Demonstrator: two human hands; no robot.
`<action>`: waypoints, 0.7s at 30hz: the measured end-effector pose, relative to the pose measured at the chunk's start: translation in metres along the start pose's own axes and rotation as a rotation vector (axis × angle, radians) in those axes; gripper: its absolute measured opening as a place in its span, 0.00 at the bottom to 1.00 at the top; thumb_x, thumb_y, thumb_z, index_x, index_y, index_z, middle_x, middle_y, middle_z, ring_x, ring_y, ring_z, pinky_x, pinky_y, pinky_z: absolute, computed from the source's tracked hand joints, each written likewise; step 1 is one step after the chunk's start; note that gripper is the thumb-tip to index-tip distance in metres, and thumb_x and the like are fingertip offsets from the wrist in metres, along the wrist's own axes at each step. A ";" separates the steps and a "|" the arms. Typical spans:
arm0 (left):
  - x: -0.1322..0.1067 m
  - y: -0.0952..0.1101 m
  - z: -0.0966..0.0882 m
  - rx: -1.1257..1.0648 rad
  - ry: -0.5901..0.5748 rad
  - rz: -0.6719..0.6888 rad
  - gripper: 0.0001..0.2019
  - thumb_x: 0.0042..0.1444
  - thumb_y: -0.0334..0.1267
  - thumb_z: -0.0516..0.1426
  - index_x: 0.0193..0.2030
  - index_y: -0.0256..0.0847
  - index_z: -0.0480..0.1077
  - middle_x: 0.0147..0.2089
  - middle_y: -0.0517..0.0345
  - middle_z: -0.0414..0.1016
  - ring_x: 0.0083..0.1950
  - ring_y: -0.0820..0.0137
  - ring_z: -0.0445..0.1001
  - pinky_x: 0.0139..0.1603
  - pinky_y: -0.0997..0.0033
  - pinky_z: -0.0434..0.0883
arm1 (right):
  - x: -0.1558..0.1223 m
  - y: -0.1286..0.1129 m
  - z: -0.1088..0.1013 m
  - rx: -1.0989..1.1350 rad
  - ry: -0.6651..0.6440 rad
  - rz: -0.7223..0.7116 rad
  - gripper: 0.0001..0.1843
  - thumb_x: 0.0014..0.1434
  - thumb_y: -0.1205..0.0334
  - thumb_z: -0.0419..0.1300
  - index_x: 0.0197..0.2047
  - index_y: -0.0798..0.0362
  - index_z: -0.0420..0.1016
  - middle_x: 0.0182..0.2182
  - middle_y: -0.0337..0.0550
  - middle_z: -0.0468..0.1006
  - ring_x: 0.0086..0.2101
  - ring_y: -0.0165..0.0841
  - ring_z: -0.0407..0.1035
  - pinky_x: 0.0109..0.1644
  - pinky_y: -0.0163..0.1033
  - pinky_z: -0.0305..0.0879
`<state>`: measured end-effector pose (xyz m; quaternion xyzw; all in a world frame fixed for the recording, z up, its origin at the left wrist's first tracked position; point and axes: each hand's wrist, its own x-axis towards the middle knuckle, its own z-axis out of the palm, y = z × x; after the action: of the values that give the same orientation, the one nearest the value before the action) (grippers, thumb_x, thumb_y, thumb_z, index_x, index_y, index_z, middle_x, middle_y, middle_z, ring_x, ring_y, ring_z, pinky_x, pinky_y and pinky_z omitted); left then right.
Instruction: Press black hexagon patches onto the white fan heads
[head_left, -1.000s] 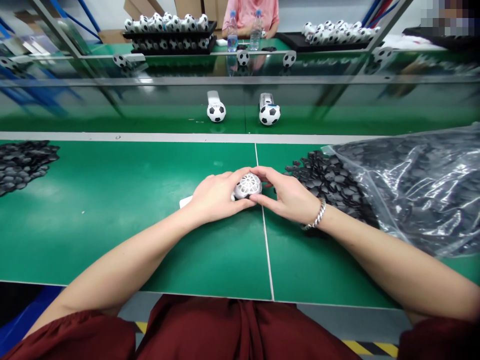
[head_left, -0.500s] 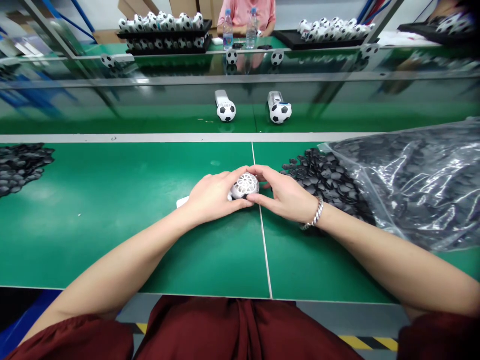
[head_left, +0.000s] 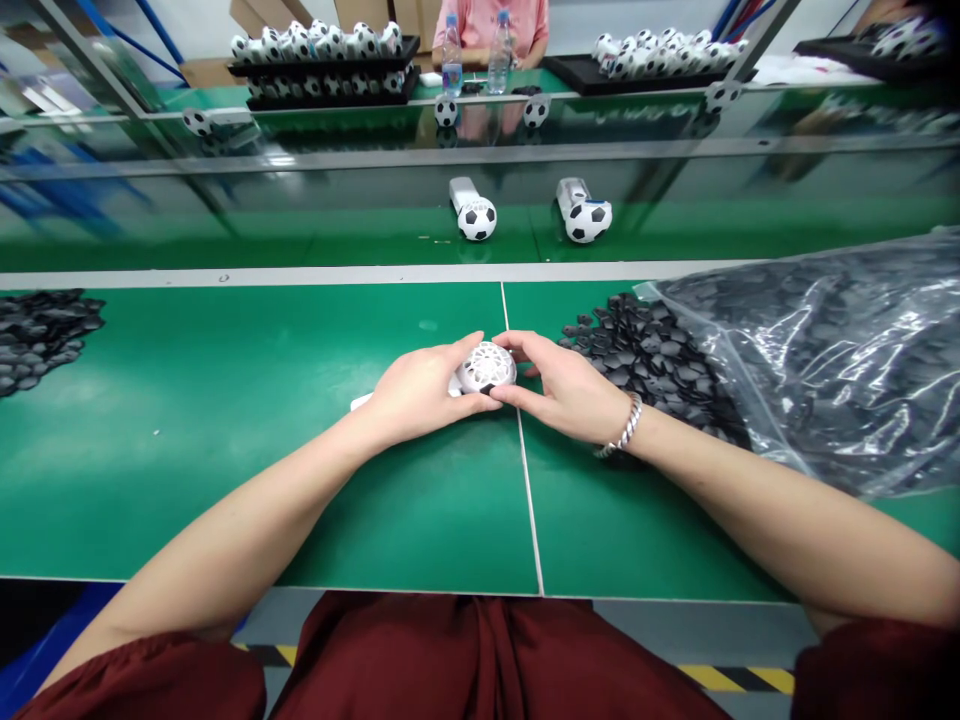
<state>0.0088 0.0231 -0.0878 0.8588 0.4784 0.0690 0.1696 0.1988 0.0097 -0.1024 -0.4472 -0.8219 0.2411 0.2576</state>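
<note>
Between my two hands, low over the green table, is a white soccer-ball handheld fan (head_left: 486, 368) with a round openwork grille facing up. Its white handle points left and is mostly hidden under my left hand (head_left: 421, 393), whose fingers and thumb close round the head's left side. My right hand (head_left: 568, 390) grips the right side of the head with thumb and fingertips. A twisted silver bracelet (head_left: 628, 424) circles the right wrist. Just past that hand lies a heap of small black pieces (head_left: 652, 350).
A clear plastic bag (head_left: 847, 370) of black pieces lies at the right, another black heap (head_left: 45, 335) at far left. Beyond the pale rail (head_left: 315, 276) are two soccer-ball units (head_left: 477, 218). Farther back are loaded black trays (head_left: 337, 68), bottles (head_left: 499, 60) and a person in pink (head_left: 484, 22).
The two soccer-ball units beyond the rail have moved right, and those behind the glass slightly left. The fan's head has turned a little in my hands, which stay nearly in place.
</note>
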 end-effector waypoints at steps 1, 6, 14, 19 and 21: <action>0.000 0.000 0.000 -0.002 0.008 0.000 0.37 0.49 0.58 0.53 0.62 0.42 0.52 0.58 0.55 0.64 0.54 0.58 0.68 0.49 0.63 0.67 | 0.000 0.000 0.000 0.002 0.002 -0.002 0.21 0.53 0.58 0.58 0.49 0.54 0.61 0.45 0.49 0.71 0.45 0.40 0.67 0.47 0.47 0.66; 0.000 0.001 0.000 -0.020 0.028 0.018 0.29 0.50 0.56 0.52 0.57 0.47 0.58 0.50 0.60 0.72 0.45 0.60 0.73 0.38 0.66 0.69 | 0.000 -0.001 0.003 -0.014 0.012 -0.002 0.21 0.53 0.59 0.57 0.50 0.56 0.61 0.45 0.50 0.71 0.45 0.40 0.67 0.46 0.47 0.66; -0.002 0.001 0.002 0.071 0.036 0.063 0.33 0.49 0.53 0.55 0.60 0.43 0.54 0.55 0.54 0.66 0.52 0.58 0.67 0.46 0.63 0.67 | 0.007 0.007 -0.036 -0.190 -0.005 0.095 0.10 0.55 0.59 0.54 0.38 0.55 0.71 0.35 0.44 0.76 0.35 0.33 0.70 0.40 0.39 0.66; -0.002 -0.002 0.004 0.119 0.076 0.133 0.26 0.48 0.38 0.53 0.57 0.43 0.58 0.51 0.55 0.68 0.48 0.60 0.66 0.46 0.60 0.65 | 0.005 0.018 -0.058 -0.535 -0.148 0.239 0.07 0.52 0.63 0.56 0.28 0.53 0.75 0.27 0.41 0.76 0.27 0.31 0.67 0.30 0.36 0.62; -0.002 -0.002 0.004 0.138 0.101 0.149 0.26 0.48 0.35 0.52 0.57 0.44 0.59 0.50 0.54 0.67 0.48 0.60 0.63 0.45 0.60 0.64 | 0.003 0.019 -0.056 -0.575 -0.192 0.265 0.06 0.51 0.63 0.57 0.29 0.51 0.76 0.28 0.40 0.77 0.27 0.31 0.68 0.28 0.36 0.60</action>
<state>0.0071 0.0210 -0.0918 0.8970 0.4249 0.0917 0.0801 0.2451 0.0311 -0.0716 -0.5799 -0.8115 0.0718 0.0083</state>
